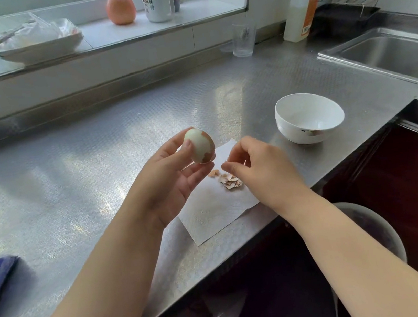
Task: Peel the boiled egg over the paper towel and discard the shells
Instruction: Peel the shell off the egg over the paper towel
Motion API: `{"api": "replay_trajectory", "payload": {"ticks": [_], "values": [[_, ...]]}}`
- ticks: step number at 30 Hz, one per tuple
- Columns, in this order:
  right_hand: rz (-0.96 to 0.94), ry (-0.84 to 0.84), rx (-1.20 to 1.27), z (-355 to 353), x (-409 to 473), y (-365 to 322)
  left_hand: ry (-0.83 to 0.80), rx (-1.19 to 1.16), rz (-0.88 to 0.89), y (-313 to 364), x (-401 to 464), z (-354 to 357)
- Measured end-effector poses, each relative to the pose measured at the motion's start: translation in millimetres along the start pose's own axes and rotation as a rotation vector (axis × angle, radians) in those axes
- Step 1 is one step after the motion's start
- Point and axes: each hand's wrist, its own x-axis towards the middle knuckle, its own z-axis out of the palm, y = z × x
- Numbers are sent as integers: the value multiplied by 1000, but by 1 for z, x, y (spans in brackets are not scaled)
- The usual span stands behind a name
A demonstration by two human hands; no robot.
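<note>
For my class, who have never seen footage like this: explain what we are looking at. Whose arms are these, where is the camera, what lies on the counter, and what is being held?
There is no machine here. A person wears a wide-angle camera on the head, looking down, so both bare arms reach in from the bottom of the single picture.

The left hand holds a boiled egg above the steel counter. The egg is partly peeled: pale white shows at the top, brown shell remains on the right side and bottom.

The right hand hovers over a paper towel, fingertips curled together; whether it pinches a shell bit is too small to tell. A small heap of shell pieces lies on the towel.

To the right stands an empty white bowl, and beyond it a sink.
</note>
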Motion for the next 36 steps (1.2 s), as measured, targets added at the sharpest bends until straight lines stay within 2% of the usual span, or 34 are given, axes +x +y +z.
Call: {"api": "replay_trajectory", "payload": {"ticks": [11, 16, 19, 24, 36], "values": [[-99, -158, -22, -6, 2, 3, 31, 7, -29, -1, 1, -1], [-49, 27, 168, -10, 5, -6, -24, 64, -10, -3, 2, -1], [-30, 54, 230, -7, 6, -15, -72, 118, 17, -7, 0, 0], [-12, 121, 256, 0, 4, -15, -54, 241, 119, -13, 0, 4], [-299, 415, -148, 17, -1, -13, 21, 277, 158, -16, -2, 9]]}}
